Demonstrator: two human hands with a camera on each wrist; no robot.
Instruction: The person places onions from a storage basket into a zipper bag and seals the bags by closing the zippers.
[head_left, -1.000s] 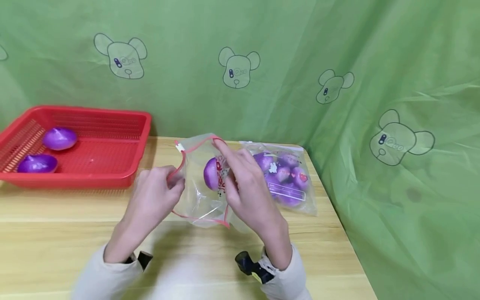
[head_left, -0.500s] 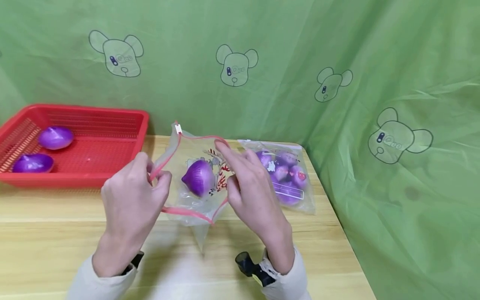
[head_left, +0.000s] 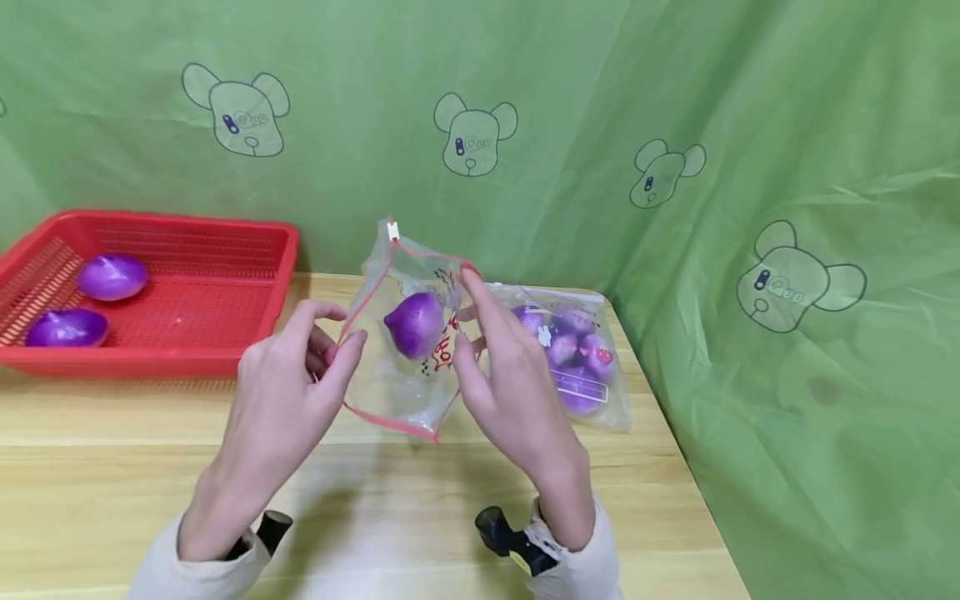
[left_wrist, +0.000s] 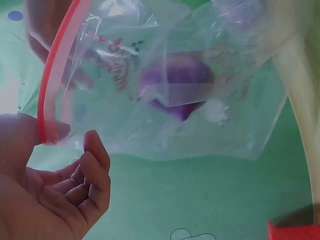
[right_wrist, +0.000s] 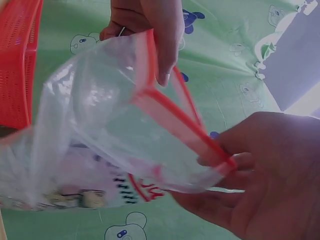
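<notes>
A clear zip bag point(head_left: 390, 393) with a red-edged mouth and white slider point(head_left: 393, 231) hangs between my hands, its mouth spread wide. Inside lies one shiny purple onion point(head_left: 416, 325), its pointed end toward the left. My right hand point(head_left: 517, 383) holds the right rim, thumb on one side and fingers on the other. My left hand point(head_left: 288, 379) is at the left rim. In the left wrist view its thumb presses inside the red edge point(left_wrist: 50, 95), and its loosely bent fingers point(left_wrist: 95, 175) stand apart from the plastic.
A red basket point(head_left: 288, 275) with two purple onions point(head_left: 112, 277) stands at the left of the wooden table point(head_left: 375, 533). Behind my right hand lies a second clear bag point(head_left: 618, 408) holding several purple onions. A green curtain point(head_left: 360, 125) borders the back and right.
The bag's mouth has been spread and its slider end has risen. The onion inside has shifted into clearer view. My left hand moved left, then back right, and its fingers have loosened.
</notes>
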